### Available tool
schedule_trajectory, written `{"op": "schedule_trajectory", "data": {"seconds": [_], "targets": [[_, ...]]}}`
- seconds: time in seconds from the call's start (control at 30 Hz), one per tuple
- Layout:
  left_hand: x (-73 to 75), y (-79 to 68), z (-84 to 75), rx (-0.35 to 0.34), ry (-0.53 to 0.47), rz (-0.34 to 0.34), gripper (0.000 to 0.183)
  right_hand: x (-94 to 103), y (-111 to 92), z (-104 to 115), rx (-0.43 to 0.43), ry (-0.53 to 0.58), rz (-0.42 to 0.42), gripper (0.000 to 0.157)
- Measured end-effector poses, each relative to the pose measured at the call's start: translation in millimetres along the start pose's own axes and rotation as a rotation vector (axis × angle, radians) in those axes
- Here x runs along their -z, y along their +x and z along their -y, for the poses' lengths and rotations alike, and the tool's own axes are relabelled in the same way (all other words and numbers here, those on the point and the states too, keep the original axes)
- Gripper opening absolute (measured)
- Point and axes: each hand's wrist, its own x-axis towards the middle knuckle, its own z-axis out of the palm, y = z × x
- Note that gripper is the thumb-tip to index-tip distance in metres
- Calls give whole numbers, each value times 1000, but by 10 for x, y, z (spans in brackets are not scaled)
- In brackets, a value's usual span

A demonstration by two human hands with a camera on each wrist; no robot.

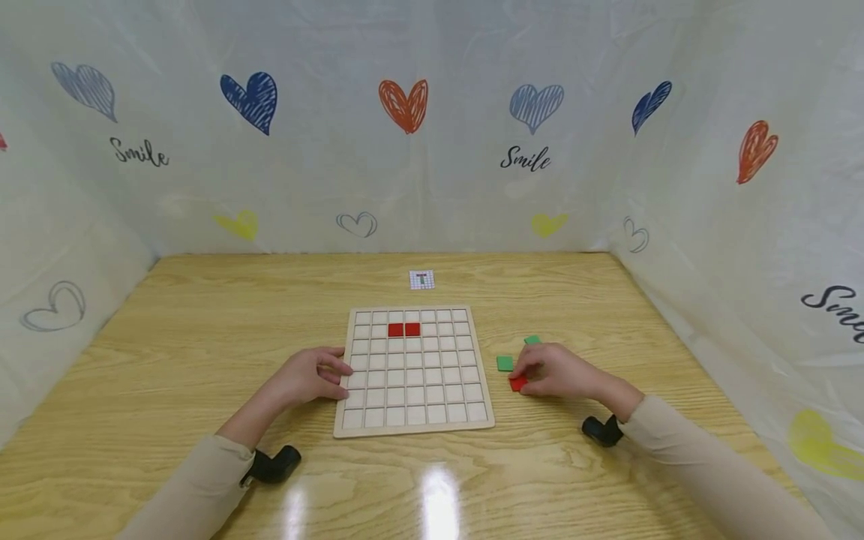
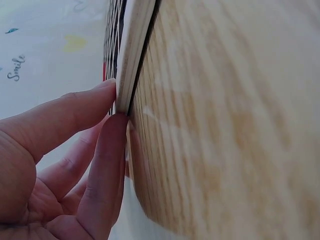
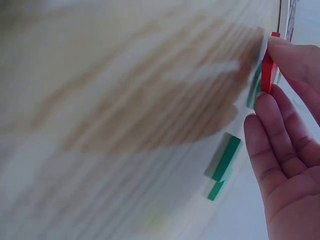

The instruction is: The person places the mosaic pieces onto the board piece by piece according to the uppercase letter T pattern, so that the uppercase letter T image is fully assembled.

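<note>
A wooden grid board (image 1: 415,373) lies on the table with two red square tiles (image 1: 403,329) side by side in its second row from the back. At its left edge my left hand (image 1: 313,377) pinches the rim, thumb on top and a fingertip low against the side (image 2: 120,100). To the board's right, my right hand (image 1: 556,371) holds another red tile (image 3: 268,70) between thumb and fingertips, close over the table. One green tile (image 1: 505,364) lies just left of those fingers. A second green tile (image 1: 532,340) is partly hidden behind the hand.
Behind the board lies a small printed card (image 1: 421,280) with a coloured T-shaped pattern on a grid. In the right wrist view, green tiles (image 3: 227,158) rest on the wood-grain table. White cloth walls (image 1: 405,187) with printed hearts enclose the sides and back. Black mounts sit at both wrists.
</note>
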Motion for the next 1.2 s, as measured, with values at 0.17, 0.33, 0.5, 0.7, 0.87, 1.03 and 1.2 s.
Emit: {"op": "schedule_trajectory", "data": {"seconds": [0.17, 0.33, 0.5, 0.7, 0.87, 1.03, 1.2], "targets": [[-1, -13, -5, 6, 6, -3, 31, -4, 81, 14, -19, 8, -14, 15], [-5, -13, -8, 6, 6, -3, 31, -5, 180, 32, -22, 14, -21, 15], [-12, -12, -7, 16, 12, -9, 31, -22, 285, 71, -26, 28, -31, 16], [-12, -10, -9, 24, 14, -12, 31, -27, 395, 116, -17, 21, -40, 16], [-12, -14, -14, 25, 15, -7, 32, -36, 477, 132, -21, 40, -32, 16], [-13, -23, -31, 22, 13, -8, 31, -48, 551, 153, -18, 67, -33, 15], [-11, -28, -39, 14, 8, -11, 31, -59, 628, 139, -11, 72, -31, 15]]}}
